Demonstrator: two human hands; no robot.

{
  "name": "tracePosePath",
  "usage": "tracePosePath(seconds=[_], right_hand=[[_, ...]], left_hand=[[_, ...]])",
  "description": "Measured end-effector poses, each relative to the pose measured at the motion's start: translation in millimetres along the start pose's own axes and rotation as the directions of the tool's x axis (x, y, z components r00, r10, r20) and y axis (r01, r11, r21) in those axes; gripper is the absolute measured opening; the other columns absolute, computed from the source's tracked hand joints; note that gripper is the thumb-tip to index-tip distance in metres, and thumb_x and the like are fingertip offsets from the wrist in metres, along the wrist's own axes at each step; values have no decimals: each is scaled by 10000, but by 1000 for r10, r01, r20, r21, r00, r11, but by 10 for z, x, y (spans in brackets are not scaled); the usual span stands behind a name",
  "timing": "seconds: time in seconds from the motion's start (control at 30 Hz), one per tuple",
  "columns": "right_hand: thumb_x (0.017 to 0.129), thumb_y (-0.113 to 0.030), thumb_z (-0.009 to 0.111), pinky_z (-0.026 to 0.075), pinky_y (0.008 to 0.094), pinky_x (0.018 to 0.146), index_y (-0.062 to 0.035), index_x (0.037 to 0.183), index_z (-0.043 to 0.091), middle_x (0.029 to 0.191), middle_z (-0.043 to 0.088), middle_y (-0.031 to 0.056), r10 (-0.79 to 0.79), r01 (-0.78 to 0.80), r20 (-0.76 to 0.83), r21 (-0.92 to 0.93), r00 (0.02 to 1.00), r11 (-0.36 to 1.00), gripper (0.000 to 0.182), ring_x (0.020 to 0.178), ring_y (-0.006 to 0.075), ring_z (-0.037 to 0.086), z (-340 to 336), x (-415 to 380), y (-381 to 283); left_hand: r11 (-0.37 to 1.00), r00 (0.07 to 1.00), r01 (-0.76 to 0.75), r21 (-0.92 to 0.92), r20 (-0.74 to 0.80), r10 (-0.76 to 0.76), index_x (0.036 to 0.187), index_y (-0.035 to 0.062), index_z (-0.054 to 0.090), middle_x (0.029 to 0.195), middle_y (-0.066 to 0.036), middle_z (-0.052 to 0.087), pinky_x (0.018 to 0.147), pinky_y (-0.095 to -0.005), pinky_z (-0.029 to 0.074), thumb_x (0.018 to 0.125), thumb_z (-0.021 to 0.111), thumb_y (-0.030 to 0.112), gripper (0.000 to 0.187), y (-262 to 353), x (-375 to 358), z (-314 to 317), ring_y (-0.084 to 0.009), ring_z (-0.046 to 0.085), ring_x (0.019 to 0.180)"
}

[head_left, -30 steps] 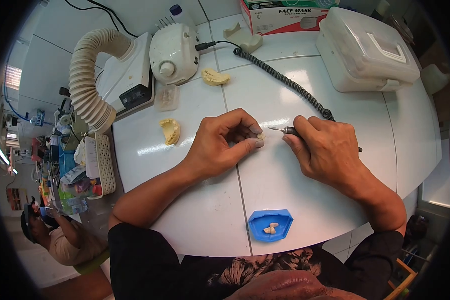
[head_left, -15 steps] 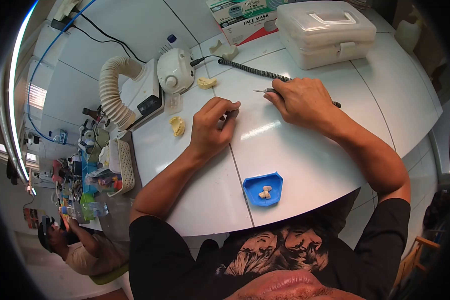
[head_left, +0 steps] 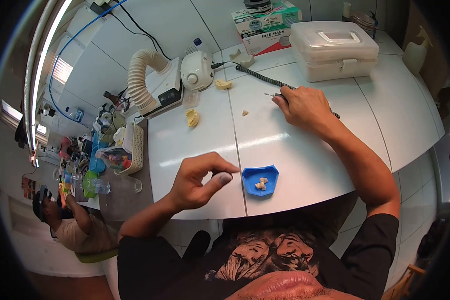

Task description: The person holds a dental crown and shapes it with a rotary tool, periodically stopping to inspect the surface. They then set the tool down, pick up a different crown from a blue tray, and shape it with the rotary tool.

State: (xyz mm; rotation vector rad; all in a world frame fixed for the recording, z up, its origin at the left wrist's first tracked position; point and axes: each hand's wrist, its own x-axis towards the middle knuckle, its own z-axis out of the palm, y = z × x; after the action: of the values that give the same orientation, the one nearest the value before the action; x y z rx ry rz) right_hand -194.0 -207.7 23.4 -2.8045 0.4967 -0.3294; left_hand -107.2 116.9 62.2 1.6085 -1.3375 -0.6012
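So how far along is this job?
Possibly done: the small piece lying on the table. The right hand holds the handpiece; the left hand looks empty. Perhaps left: the pale pieces in the blue tray. Their finish is too small to judge.

In our left hand [head_left: 197,182], thumb and forefinger stand apart beside the blue tray [head_left: 250,178] of pale pieces [head_left: 262,184], perhaps teeth. Our right hand [head_left: 307,110] holds a drill [head_left: 275,95]; a chip [head_left: 245,113] lies on the table [head_left: 300,157].
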Motion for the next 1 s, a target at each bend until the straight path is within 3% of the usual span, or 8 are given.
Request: tracePosePath(seconds=[0.1, 0.2, 0.3, 0.33, 0.43, 0.67, 0.8, 1.0], right_hand=[[1125, -435, 566, 560, 550, 687, -57, 990, 754, 773, 748, 188, -11, 11, -10, 15, 1000, 1000, 443, 727, 427, 728, 10, 6, 37], [1126, -432, 569, 555, 543, 666, -51, 990, 745, 746, 736, 187, -29, 29, -23, 27, 999, 999, 441, 692, 428, 714, 13, -3, 37], [1127, -426, 573, 552, 534, 653, -51, 993, 737, 735, 731, 189, -48, 49, -42, 8, 998, 999, 430, 676, 427, 710, 36, 14, 74], [1127, -424, 575, 551, 531, 650, -52, 993, 734, 733, 729, 190, -59, 59, -41, -2, 997, 998, 426, 673, 426, 709, 52, 9, 81], [1126, -420, 581, 550, 533, 652, -51, 977, 726, 733, 727, 198, -40, 40, -25, 24, 999, 999, 423, 679, 424, 714, 28, 6, 54], [1118, -407, 601, 547, 540, 656, -54, 964, 719, 735, 728, 201, -46, 46, -11, 15, 999, 999, 404, 690, 425, 720, 16, 19, 55], [1110, -390, 619, 541, 544, 646, -53, 945, 708, 732, 724, 202, -55, 56, -25, 38, 998, 998, 385, 681, 429, 715, -24, 33, 89], [1106, -374, 633, 527, 539, 623, -50, 922, 682, 703, 707, 194, -87, 86, 5, 25, 996, 996, 376, 660, 421, 708, -10, 63, 51]], left_hand=[[878, 829, 393, -272, 519, -210, 1218, -22, 769, 1070, -116, 767, 943, -361, 555, 1039, 750, 182, 273, 220, -571, -22, -219, 740, 1019], [766, 717, 583, -271, 615, -328, 1256, -2, 764, 1203, -147, 778, 1038, -395, 533, 1061, 743, 223, 299, -55, -1170, 172, -253, 727, 1160], [740, 694, 665, -102, 450, -562, 1317, 11, 742, 1229, -139, 759, 1037, -389, 538, 1071, 739, 299, 379, -457, -1716, 354, -255, 712, 1158], [580, 499, 797, 168, 356, -790, 1366, 38, 721, 1351, -171, 739, 1099, -392, 517, 1074, 713, 387, 456, -422, -1664, 370, -285, 695, 1262], [190, 195, 877, 441, 34, -980, 1431, 59, 685, 1396, -207, 729, 1112, -424, 519, 1079, 675, 467, 539, -1124, -1831, 612, -334, 685, 1315], [190, 306, 863, 467, -184, -934, 1437, 60, 682, 1394, -211, 730, 1109, -429, 522, 1080, 672, 466, 540, -1959, -1294, 815, -339, 686, 1313], [155, 334, 890, 429, -381, -862, 1439, 60, 680, 1393, -213, 730, 1106, -432, 523, 1081, 670, 465, 541, -1739, -1426, 121, -342, 687, 1312], [-109, 110, 969, 224, -779, -617, 1444, 60, 677, 1391, -215, 731, 1103, -436, 525, 1083, 667, 463, 542, -727, -2501, -1450, -347, 688, 1310]])
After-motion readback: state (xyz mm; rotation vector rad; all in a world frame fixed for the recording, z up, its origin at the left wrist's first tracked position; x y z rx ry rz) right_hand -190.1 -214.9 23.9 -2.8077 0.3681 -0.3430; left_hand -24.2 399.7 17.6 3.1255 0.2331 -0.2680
